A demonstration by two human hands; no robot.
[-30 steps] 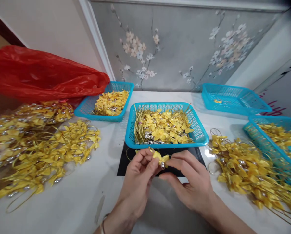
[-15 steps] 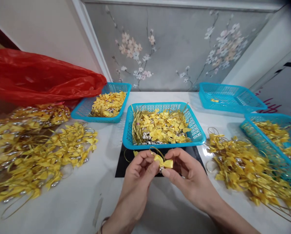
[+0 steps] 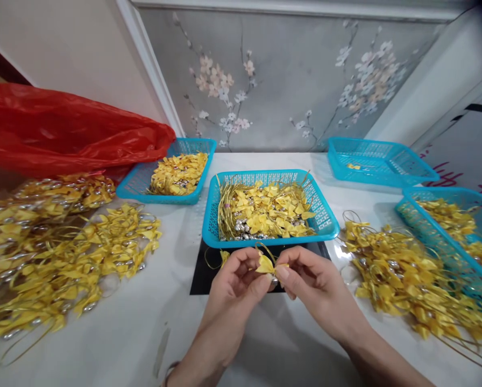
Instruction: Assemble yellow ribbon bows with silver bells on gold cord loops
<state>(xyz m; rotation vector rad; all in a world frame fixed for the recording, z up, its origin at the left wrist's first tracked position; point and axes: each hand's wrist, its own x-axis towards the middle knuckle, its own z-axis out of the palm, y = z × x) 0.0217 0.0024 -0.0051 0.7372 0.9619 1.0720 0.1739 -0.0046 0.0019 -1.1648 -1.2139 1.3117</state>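
Observation:
A yellow ribbon bow (image 3: 266, 264) with a gold cord loop and a silver bell is pinched between both hands, over a black mat (image 3: 200, 277). My left hand (image 3: 235, 295) closes on the bow's left side, thumb near the bell. My right hand (image 3: 316, 290) grips its right side between thumb and fingers, hiding that half. Just beyond the hands stands a blue basket (image 3: 332, 235) full of bows, cords and bells. Another bow (image 3: 224, 257) with a cord loop lies on the mat beside my left hand.
Bow piles lie at left (image 3: 104, 242) and right (image 3: 410, 274). A red plastic bag (image 3: 71, 129) overhangs the back-left basket (image 3: 164, 199). At back right, a blue basket (image 3: 386, 180) holds a small yellow piece; another basket (image 3: 446, 231) holds bows. A patterned panel (image 3: 281, 80) stands behind.
My right fingers have closed over the bow's right half, which showed before. The bow has turned and shifted slightly right. The whole view has shifted a little.

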